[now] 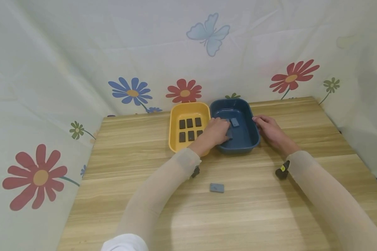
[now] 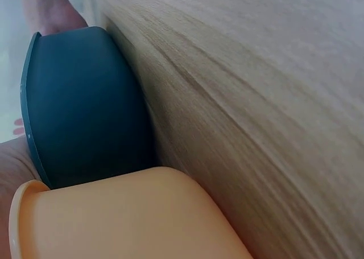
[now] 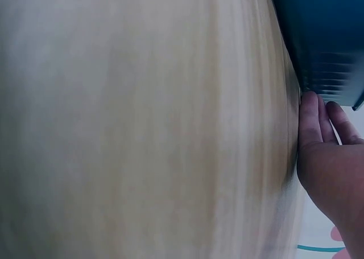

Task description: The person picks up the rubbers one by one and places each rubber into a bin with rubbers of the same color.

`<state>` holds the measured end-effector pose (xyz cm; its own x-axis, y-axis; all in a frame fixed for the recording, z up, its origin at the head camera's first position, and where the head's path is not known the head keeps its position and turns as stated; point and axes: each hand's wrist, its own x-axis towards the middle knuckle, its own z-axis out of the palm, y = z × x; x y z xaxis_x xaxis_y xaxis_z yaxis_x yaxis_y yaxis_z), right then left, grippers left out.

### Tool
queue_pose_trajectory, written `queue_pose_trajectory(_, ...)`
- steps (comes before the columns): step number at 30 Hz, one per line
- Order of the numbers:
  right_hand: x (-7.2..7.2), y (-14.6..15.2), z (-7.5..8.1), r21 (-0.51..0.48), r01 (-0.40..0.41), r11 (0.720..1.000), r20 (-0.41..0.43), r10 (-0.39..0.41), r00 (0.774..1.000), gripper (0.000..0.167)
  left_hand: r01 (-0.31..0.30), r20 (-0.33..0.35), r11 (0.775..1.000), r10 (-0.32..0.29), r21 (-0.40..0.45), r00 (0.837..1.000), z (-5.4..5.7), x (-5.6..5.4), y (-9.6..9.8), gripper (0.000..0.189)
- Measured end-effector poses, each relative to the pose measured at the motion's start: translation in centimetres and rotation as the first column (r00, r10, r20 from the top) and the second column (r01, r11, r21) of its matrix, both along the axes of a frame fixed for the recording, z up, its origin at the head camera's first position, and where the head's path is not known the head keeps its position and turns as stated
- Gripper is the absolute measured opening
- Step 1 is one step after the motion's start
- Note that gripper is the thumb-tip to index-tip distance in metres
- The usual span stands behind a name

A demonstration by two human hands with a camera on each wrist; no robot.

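My left hand (image 1: 218,130) reaches over the left rim of a dark blue plastic tray (image 1: 242,139). Its fingers bend down inside and pinch a grey rectangular tile (image 1: 229,134), partly hidden by the hand. Just behind, another grey tile (image 1: 235,122) lies on the tray floor, and part of one more shows beside the knuckles. At the tray's right side is my right hand (image 1: 269,130); in the right wrist view its fairly straight fingers (image 3: 310,119) touch the outer wall low down. A loose grey tile (image 1: 217,188) lies on the table nearer me.
A yellow tray (image 1: 172,134) stands against the blue tray's left side, with several dark tiles (image 1: 189,122) set in two rows. Both trays are near the back edge of the wood-grain table (image 1: 128,157). A flower-printed curtain (image 1: 245,62) hangs behind.
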<state>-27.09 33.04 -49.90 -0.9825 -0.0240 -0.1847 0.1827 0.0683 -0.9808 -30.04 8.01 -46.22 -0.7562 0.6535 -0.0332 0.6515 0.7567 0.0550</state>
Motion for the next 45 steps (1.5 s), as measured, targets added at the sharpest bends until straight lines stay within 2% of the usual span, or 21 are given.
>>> queue_pose_trajectory(7,-0.2,-0.1,-0.3,-0.014,0.015,1.0,0.009,-0.015,1.0,0.051,0.012,0.042,0.999,-0.013,0.041,0.999,0.0,-0.4,-0.4,0.038)
queue_pose_trajectory(10,-0.1,-0.2,-0.1,-0.009,0.018,1.0,0.0,-0.018,1.0,0.05,0.025,0.082,0.994,-0.034,0.107,0.996,0.3,-0.8,-0.5,0.039)
queue_pose_trajectory(12,0.0,-0.3,0.0,-0.001,0.02,1.0,-0.003,-0.02,1.0,0.051,0.024,0.118,0.983,-0.047,0.184,0.992,0.8,-0.9,-0.6,0.039)
queue_pose_trajectory(15,0.2,-0.3,0.2,0.006,0.019,1.0,0.001,-0.019,1.0,0.052,-0.003,0.153,0.952,-0.045,0.305,0.987,2.8,-0.5,-1.2,0.039)
queue_pose_trajectory(17,0.2,-0.3,0.2,0.008,0.014,1.0,0.003,-0.014,1.0,0.051,-0.029,0.17,0.93,-0.036,0.367,0.985,4.9,0.5,-1.8,0.041)
queue_pose_trajectory(19,0.2,-0.2,0.1,-0.009,0.017,1.0,0.002,-0.017,1.0,0.05,-0.029,0.163,0.914,-0.042,0.405,0.986,7.3,1.9,-2.6,0.044)
queue_pose_trajectory(21,0.2,-0.2,0.1,-0.014,0.02,1.0,-0.005,-0.02,1.0,0.049,0.006,0.152,0.901,-0.08,0.434,0.985,9.5,3.3,-3.6,0.047)
queue_pose_trajectory(23,0.1,-0.2,0.1,-0.011,0.018,1.0,-0.014,-0.018,1.0,0.049,0.047,0.149,0.895,-0.126,0.444,0.981,11.1,4.6,-4.7,0.05)
queue_pose_trajectory(26,0.0,-0.2,0.2,-0.001,0.011,1.0,-0.017,-0.011,1.0,0.05,0.114,0.135,0.899,-0.187,0.422,0.973,12.2,6.4,-6.4,0.051)
queue_pose_trajectory(28,0.0,-0.2,0.2,0.005,0.007,1.0,-0.011,-0.007,1.0,0.051,0.137,0.146,0.911,-0.208,0.389,0.967,12.1,7.4,-7.4,0.05)
queue_pose_trajectory(31,0.0,-0.2,0.2,0.014,0.01,1.0,0.006,-0.01,1.0,0.05,0.184,0.173,0.919,-0.256,0.348,0.951,11.2,8.6,-8.7,0.048)
queue_pose_trajectory(35,0.2,-0.3,0.5,0.007,0.007,1.0,0.022,-0.008,1.0,0.048,0.248,0.27,0.906,-0.348,0.344,0.898,9.5,9.8,-10.0,0.045)
queue_pose_trajectory(38,0.4,-0.4,1.0,-0.02,0.002,1.0,0.029,-0.001,1.0,0.046,0.265,0.34,0.899,-0.385,0.349,0.858,8.1,10.4,-10.8,0.043)
queue_pose_trajectory(43,0.4,-0.4,1.1,-0.022,0.003,1.0,0.029,-0.003,1.0,0.044,0.272,0.412,0.899,-0.404,0.342,0.816,5.2,10.8,-11.7,0.04)
queue_pose_trajectory(45,0.2,-0.3,0.7,-0.017,0.014,1.0,0.023,-0.014,1.0,0.043,0.303,0.402,0.893,-0.425,0.332,0.811,3.9,10.7,-12.0,0.039)
